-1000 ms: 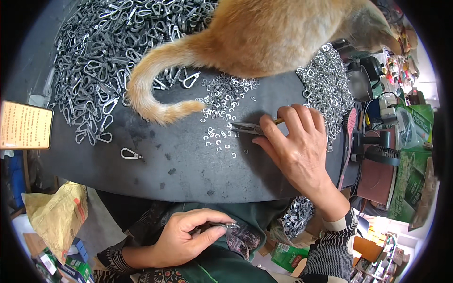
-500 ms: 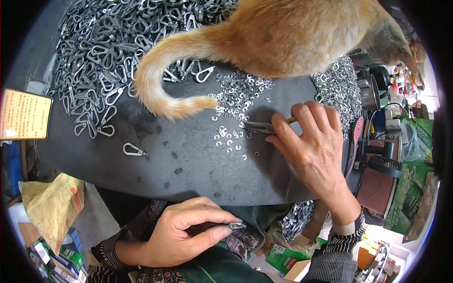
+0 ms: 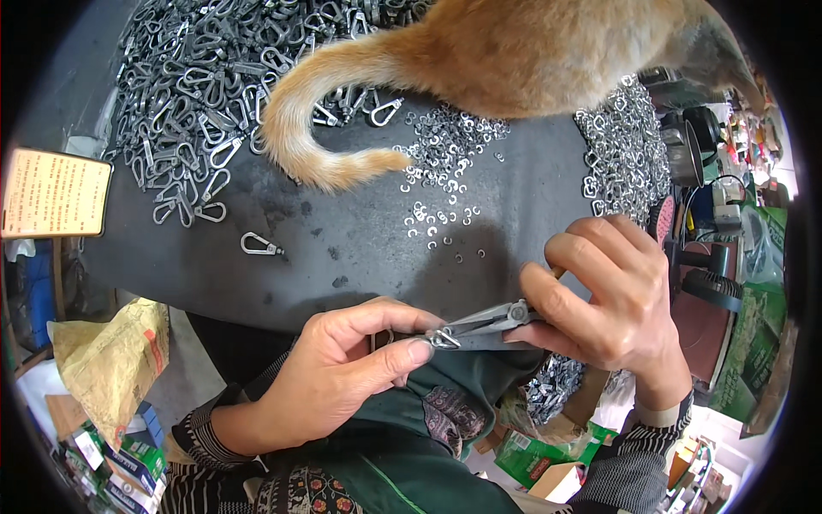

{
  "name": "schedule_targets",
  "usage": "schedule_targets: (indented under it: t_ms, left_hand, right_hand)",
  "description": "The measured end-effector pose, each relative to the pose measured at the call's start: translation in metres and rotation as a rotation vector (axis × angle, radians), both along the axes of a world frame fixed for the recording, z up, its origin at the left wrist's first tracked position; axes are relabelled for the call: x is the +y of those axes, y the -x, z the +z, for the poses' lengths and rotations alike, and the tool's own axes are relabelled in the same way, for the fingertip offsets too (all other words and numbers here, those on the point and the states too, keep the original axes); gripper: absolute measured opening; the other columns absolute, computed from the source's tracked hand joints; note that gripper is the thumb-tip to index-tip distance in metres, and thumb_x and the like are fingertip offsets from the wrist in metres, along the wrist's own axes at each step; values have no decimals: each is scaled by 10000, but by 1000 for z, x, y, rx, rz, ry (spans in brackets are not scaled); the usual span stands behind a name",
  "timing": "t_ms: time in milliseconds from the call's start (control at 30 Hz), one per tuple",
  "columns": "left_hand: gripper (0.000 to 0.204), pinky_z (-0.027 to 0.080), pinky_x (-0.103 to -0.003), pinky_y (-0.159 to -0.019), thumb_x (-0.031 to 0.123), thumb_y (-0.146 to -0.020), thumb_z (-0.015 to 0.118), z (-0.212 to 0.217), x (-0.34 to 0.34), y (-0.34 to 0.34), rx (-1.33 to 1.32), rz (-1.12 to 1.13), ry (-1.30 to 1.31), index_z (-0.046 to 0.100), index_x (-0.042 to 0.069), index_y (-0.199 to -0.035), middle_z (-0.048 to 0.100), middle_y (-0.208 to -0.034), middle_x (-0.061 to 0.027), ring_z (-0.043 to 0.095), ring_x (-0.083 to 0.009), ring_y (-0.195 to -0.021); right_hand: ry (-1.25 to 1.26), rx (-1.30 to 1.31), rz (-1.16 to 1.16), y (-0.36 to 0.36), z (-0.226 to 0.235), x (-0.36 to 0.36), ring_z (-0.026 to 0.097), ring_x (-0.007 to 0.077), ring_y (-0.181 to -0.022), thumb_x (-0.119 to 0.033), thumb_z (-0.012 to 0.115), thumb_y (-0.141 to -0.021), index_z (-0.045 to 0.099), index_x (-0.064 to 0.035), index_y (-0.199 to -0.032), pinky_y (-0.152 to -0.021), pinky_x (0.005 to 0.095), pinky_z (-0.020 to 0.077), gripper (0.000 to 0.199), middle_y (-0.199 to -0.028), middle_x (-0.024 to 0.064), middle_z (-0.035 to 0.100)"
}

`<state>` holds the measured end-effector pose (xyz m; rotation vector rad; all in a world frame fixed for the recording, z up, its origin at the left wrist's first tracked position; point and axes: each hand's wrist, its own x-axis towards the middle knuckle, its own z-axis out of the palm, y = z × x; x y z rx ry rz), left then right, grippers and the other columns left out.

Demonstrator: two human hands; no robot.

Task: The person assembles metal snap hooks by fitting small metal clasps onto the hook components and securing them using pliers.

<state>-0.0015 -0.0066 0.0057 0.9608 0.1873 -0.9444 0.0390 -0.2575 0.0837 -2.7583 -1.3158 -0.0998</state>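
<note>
Between thumb and forefinger, my left hand [image 3: 347, 364] pinches a metal snap hook [image 3: 443, 339] above my lap, near the table's front edge. Only the hook's end shows past the fingertips; most of it is hidden in the hand. My right hand [image 3: 610, 291] is closed around needle-nose pliers [image 3: 497, 319], whose jaws reach the hook's end. Whether a small ring sits in the jaws is too small to tell. Small open C-shaped rings [image 3: 445, 154] lie scattered on the dark table [image 3: 360, 265] beyond my hands. A single snap hook [image 3: 260, 245] lies apart at the left.
A large heap of snap hooks [image 3: 205, 103] covers the far left. An orange cat [image 3: 548, 60] occupies the far side, its tail curling over the table. More metal pieces [image 3: 621, 154] are piled at right. A phone [image 3: 56, 193] stands at the left edge; a small fan [image 3: 712, 289] is at right.
My right hand has brought the pliers back from the C-rings to the hook in my left hand. My left hand has risen slightly, still pinching the hook. The view has shifted a little.
</note>
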Motion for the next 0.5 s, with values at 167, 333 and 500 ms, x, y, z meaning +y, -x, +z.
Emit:
schedule_targets:
  t_ms: [167, 333, 500]
  left_hand:
    - [194, 377, -211, -607, 28, -967, 589, 2, -6, 7, -61, 34, 38, 646, -46, -1137, 601, -1011, -45, 490, -72, -721]
    - [158, 373, -216, -591, 19, -962, 585, 1, -11, 15, -121, 32, 23, 651, -44, -1091, 599, -981, -43, 482, -69, -708]
    - [133, 369, -220, -575, -12, -938, 570, -5, -9, 37, -113, -84, -81, 651, -33, -1041, 591, -883, -35, 478, -72, -684]
  right_hand:
    - [-12, -32, 2, 9, 3, -2, 585, 239, -704, -436, 735, -715, 628, -87, -880, -569, 343, 443, 401, -782, 49, 543]
    - [-17, -17, -14, 20, 7, -3, 515, 183, -624, -378, 748, -710, 607, -92, -845, -529, 326, 397, 346, -702, 8, 455]
    - [-72, 155, -102, 62, -8, -13, 544, 194, -672, -343, 741, -770, 580, -96, -818, -545, 341, 419, 298, -733, 24, 479]
